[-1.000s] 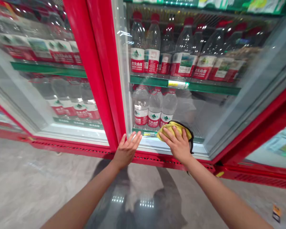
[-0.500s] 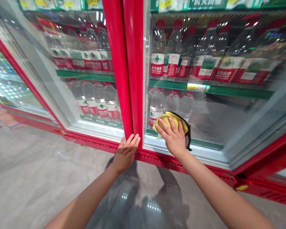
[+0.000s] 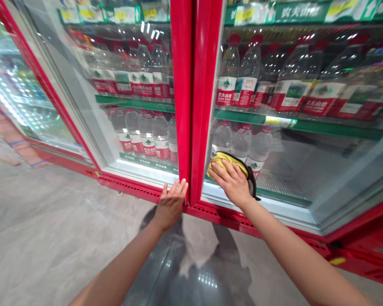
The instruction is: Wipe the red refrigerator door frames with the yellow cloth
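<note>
My right hand [image 3: 231, 185] presses a folded yellow cloth [image 3: 221, 163] with a dark edge flat against the lower glass of the right fridge door [image 3: 207, 106]. Its fingers lie bent over the cloth. With fingers stretched out, my left hand [image 3: 170, 204] rests on the lower corner of the left door [image 3: 183, 106], beside the gap between the two red frames; nothing is in it. Behind the glass, just above the cloth, stand several clear water bottles [image 3: 222, 138] with red caps, partly hidden by the cloth and hand.
Larger water bottles [image 3: 290, 91] stand on a shelf with a green front strip [image 3: 332, 128]. A red vented base [image 3: 217, 214] runs under the doors. Grey floor [image 3: 83, 238] lies below. Another lit fridge [image 3: 41, 97] stands at the left, near stacked brown-pink boxes [image 3: 12, 140].
The view has shifted, so the fridge sits further right in the picture. The right hand and cloth have slid left across the glass, closer to the red frame. The left hand stays near the door corner.
</note>
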### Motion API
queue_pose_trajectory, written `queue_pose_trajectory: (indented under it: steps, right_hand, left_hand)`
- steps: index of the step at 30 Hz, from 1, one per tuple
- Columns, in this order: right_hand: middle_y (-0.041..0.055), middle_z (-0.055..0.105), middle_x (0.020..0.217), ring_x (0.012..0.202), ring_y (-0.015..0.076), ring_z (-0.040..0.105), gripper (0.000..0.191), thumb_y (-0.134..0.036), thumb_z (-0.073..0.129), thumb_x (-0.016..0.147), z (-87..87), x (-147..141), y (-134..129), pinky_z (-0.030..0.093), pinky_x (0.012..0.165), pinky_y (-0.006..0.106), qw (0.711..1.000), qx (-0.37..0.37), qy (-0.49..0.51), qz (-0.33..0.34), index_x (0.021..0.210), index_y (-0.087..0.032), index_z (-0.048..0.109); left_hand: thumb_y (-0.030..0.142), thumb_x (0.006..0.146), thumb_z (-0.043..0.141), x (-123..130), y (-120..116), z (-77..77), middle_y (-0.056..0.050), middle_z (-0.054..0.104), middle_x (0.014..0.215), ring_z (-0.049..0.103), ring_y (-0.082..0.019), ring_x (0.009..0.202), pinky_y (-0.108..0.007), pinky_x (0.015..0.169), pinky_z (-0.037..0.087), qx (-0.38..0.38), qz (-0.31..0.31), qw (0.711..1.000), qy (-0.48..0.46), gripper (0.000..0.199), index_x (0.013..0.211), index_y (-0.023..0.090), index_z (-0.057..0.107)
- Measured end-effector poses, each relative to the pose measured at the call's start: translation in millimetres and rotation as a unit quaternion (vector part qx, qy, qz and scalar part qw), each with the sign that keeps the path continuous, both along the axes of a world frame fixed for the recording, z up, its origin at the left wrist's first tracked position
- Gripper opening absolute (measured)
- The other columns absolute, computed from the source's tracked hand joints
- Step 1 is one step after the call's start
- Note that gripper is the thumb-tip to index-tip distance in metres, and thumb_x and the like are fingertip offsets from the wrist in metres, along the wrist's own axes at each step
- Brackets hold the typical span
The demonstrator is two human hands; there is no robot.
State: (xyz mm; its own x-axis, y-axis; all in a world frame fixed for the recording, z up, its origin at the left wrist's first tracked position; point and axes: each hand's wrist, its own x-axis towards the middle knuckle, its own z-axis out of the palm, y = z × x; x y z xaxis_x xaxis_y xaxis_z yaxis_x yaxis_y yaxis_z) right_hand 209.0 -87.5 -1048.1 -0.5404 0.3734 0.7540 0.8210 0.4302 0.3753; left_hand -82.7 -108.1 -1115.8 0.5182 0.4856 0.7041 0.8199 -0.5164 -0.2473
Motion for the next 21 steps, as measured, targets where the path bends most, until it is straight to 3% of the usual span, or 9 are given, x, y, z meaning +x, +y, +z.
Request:
queue_pose_trajectory:
  steps: [4,8,10,13,17,19,21]
  right_hand:
    - [-0.0010,0.055,0.152,0.148,0.0236,0.039,0.045,-0.020,0.051,0.100,-3.5,-34,11,0.023,0.123,0.045,0.998,0.049,0.012,-0.025,0.144,-0.031,0.055]
    - [-0.0025,0.060,0.148,0.138,0.0234,0.050,0.037,-0.020,0.052,0.099,-31.3,-22,-3,0.034,0.116,0.041,0.996,0.028,-0.084,0.005,0.133,-0.027,0.065]
    - [-0.0041,0.065,0.141,0.134,0.0213,0.054,0.032,-0.020,0.054,0.099,-36.1,-11,-11,0.038,0.112,0.038,0.994,0.006,-0.103,0.029,0.125,-0.029,0.069]
    - [-0.0056,0.065,0.141,0.136,0.0200,0.052,0.034,-0.023,0.054,0.100,-17.9,-15,-13,0.039,0.110,0.037,0.996,-0.017,-0.071,0.050,0.129,-0.037,0.067]
    - [-0.0045,0.052,0.154,0.146,0.0219,0.039,0.046,-0.027,0.049,0.103,19.4,-56,2,0.035,0.115,0.041,0.999,-0.017,0.017,0.047,0.147,-0.041,0.050]
    - [-0.0040,0.050,0.156,0.145,0.0234,0.040,0.046,-0.027,0.045,0.105,18.8,-73,9,0.035,0.116,0.042,0.999,-0.022,0.033,0.030,0.149,-0.038,0.049]
    - [-0.0039,0.052,0.155,0.139,0.0244,0.046,0.042,-0.026,0.046,0.104,0.6,-79,10,0.038,0.114,0.041,0.999,-0.024,0.016,0.018,0.145,-0.033,0.055]
  left_hand:
    - [0.012,0.093,0.046,0,3,-2.8,-0.016,0.046,0.157,0.032,-0.027,0.153,-0.054,0.127,0.014,0.010,0.011,1.000,-0.007,0.074,0.162,0.014,0.018]
    - [0.013,0.091,0.048,-4,1,-4.5,-0.016,0.043,0.160,0.029,-0.030,0.154,-0.056,0.127,0.014,-0.007,0.018,1.000,-0.003,0.077,0.162,0.013,0.017]
    - [0.013,0.090,0.049,-7,0,-4.9,-0.016,0.042,0.160,0.028,-0.030,0.154,-0.056,0.127,0.014,-0.015,0.020,1.000,0.001,0.079,0.162,0.013,0.017]
    - [0.012,0.088,0.051,-8,0,-5.3,-0.016,0.043,0.160,0.026,-0.029,0.155,-0.056,0.127,0.013,-0.021,0.023,1.000,0.002,0.081,0.162,0.013,0.018]
    - [0.013,0.090,0.049,-5,4,-6.7,-0.017,0.044,0.159,0.028,-0.030,0.154,-0.056,0.127,0.011,-0.020,0.035,0.999,0.003,0.078,0.161,0.012,0.018]
    - [0.013,0.092,0.046,-4,4,-8.6,-0.017,0.046,0.157,0.031,-0.029,0.153,-0.056,0.127,0.011,-0.019,0.042,0.999,0.001,0.074,0.161,0.012,0.019]
    - [0.013,0.093,0.046,-5,4,-11.3,-0.016,0.047,0.157,0.032,-0.029,0.153,-0.056,0.127,0.010,-0.027,0.043,0.999,-0.002,0.072,0.161,0.013,0.021]
